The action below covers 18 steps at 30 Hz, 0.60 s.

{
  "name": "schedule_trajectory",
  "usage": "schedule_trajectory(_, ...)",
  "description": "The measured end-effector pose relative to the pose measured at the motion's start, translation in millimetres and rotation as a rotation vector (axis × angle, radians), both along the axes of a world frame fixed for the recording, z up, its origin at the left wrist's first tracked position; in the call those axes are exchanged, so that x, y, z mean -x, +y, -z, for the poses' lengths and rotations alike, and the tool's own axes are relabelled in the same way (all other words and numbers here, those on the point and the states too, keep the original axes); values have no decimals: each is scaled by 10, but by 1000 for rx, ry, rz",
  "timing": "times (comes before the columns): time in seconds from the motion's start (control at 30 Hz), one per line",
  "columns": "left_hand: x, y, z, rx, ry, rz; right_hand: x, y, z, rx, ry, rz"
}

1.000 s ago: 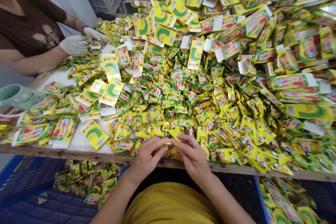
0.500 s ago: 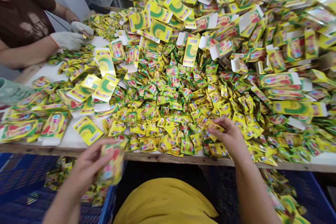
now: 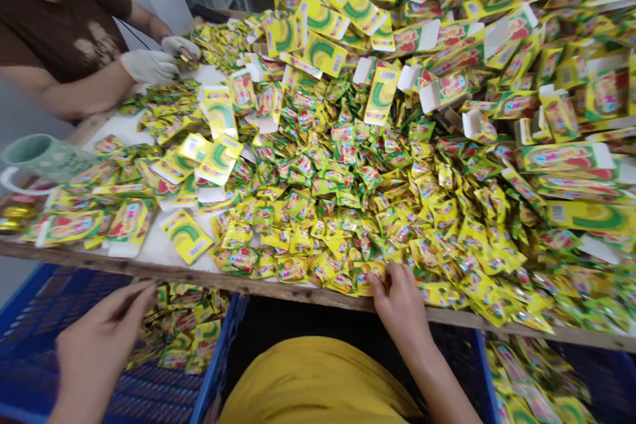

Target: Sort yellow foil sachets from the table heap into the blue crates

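Observation:
My left hand [image 3: 106, 338] is over a blue crate [image 3: 30, 344] below the table's left edge, fingers stretched out and nothing visible in them. Inside that crate lie several small yellow and green boxes [image 3: 191, 338]. At the table's front edge my right hand [image 3: 400, 301] pinches a small yellow sachet [image 3: 368, 275], its fingertips partly covered by neighbouring sachets. A large heap of yellow and green fruit-printed sachets [image 3: 318, 212] spreads in front of both hands. Flat on the white tabletop, a yellow box with a green ring [image 3: 186, 236] lies left of the heap.
Open-ended boxes [image 3: 358, 10] pile up behind the sachets. A pale green mug [image 3: 44, 159] lies at the left. A co-worker's white-gloved hands [image 3: 149, 66] handle sachets at the far left. Another blue crate [image 3: 609, 371] with packs stands below right. The table has a wooden front edge [image 3: 298, 291].
The small box has left my left hand, which moved left and down over the crate. My right hand shifted left and toward the table edge. The view turned slightly left.

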<state>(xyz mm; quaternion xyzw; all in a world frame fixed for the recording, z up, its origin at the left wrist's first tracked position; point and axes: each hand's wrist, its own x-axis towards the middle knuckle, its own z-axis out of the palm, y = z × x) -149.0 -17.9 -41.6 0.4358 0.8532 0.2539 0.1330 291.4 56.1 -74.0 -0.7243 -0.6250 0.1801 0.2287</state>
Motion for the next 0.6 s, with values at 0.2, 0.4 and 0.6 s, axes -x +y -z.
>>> schedule_trajectory(0.2,-569,1418,-389,-502,188,394,59,148,97,-82,-36,-139)
schedule_trajectory(0.4,-516,2257,-324,-282,422,283,155,202,102,-71,153,-170)
schedule_trajectory(0.6,-570,2123,-341,-425,342,276,89,53,-1,21,308,-317)
